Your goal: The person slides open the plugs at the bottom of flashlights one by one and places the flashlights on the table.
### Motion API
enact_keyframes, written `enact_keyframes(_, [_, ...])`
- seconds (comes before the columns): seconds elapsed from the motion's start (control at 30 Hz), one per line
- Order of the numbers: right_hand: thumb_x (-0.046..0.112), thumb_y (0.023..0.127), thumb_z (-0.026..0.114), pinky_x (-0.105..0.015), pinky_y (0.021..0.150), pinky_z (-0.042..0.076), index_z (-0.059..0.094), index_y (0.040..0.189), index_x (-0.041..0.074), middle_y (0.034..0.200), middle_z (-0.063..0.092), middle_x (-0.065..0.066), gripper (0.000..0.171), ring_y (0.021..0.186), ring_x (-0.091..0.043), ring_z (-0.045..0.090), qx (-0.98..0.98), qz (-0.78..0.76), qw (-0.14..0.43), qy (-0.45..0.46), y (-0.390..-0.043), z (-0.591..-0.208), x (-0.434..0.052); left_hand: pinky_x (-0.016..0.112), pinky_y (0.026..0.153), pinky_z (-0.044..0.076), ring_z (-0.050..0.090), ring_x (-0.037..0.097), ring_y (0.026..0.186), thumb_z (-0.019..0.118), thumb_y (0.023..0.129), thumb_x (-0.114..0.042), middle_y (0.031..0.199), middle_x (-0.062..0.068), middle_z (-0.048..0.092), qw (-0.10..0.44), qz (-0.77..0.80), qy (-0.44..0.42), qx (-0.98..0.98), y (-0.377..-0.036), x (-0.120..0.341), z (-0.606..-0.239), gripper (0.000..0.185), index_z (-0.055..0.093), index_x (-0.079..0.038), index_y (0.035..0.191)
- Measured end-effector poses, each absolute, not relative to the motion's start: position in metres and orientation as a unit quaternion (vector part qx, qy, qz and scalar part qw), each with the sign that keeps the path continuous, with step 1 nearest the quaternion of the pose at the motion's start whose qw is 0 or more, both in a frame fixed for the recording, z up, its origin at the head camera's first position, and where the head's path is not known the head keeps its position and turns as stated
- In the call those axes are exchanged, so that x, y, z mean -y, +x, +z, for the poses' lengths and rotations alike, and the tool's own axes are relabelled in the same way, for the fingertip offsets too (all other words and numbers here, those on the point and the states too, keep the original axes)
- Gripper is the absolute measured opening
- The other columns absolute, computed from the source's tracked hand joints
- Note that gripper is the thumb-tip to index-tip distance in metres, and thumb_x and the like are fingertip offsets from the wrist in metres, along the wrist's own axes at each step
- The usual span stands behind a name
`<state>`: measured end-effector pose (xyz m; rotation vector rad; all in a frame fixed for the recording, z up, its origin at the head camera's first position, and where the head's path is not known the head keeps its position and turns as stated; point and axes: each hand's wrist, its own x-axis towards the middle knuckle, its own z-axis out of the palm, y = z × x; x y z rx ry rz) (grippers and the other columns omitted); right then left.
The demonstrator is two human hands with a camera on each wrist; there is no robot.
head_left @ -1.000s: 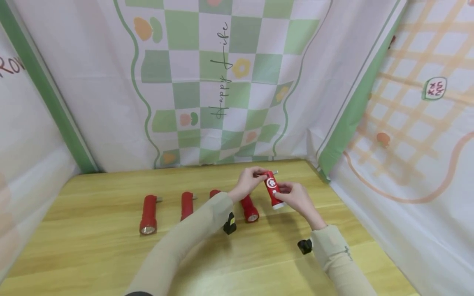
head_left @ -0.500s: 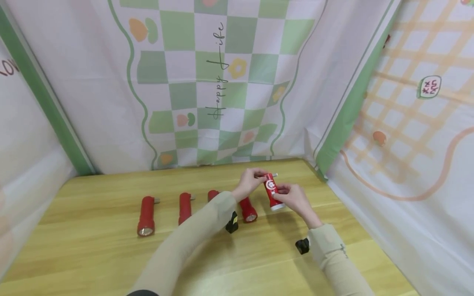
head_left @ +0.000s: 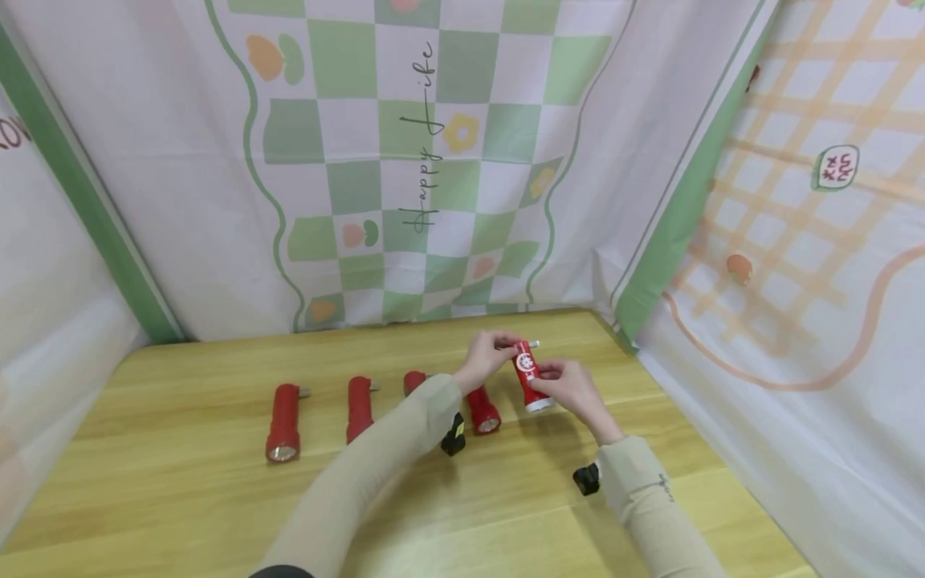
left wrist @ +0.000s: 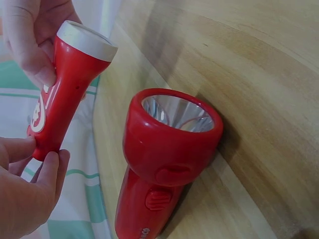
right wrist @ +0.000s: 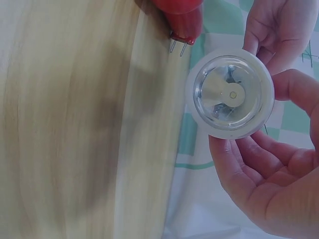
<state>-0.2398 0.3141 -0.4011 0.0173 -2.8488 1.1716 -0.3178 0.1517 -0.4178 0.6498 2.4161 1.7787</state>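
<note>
Now holding a red plastic flashlight with white lens rim (head_left: 530,377) above the wooden table (head_left: 217,498), twelve o'clock: left hand (head_left: 482,359) pinching tail, right hand (head_left: 571,387) gripping head. Apparently mid-inspection; next probably calls for steady twisting.

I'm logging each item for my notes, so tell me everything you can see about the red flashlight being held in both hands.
The held flashlight is a glossy red plastic cylinder with a white round emblem on its side and a white rim around a clear lens and silvery reflector. Metal prongs stick out of its rear end. It is tilted above the wooden table, lens toward the person. The left hand pinches the rear end; the right hand grips the lens end.
</note>
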Motion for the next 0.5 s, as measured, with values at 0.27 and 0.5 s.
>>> enact_keyframes(0.27, [0.016, 0.086, 0.07, -0.031, 0.08, 0.058, 0.066, 0.114, -0.008, 0.11, 0.072, -0.026, 0.037, 0.103, -0.034, 0.07, 0.928, 0.373, 0.013, -0.026, -0.245, -0.409, -0.315, 0.027, 0.084, 0.058, 0.071, 0.028, 0.102, 0.065, 0.092, -0.003, 0.11, 0.016, 0.074, 0.036, 0.571, 0.2, -0.796, -0.322, -0.158, -0.424, 0.021, 0.072, -0.002, 0.112])
enact_keyframes(0.5, [0.018, 0.085, 0.072, -0.032, 0.079, 0.058, 0.066, 0.111, -0.008, 0.11, 0.072, -0.027, 0.037, 0.101, -0.034, 0.07, 0.927, 0.372, 0.01, -0.042, -0.248, -0.413, -0.315, 0.029, 0.086, 0.058, 0.071, 0.029, 0.104, 0.066, 0.092, -0.002, 0.11, 0.016, 0.075, 0.034, 0.555, 0.201, -0.806, -0.322, -0.158, -0.424, 0.02, 0.073, -0.001, 0.111])
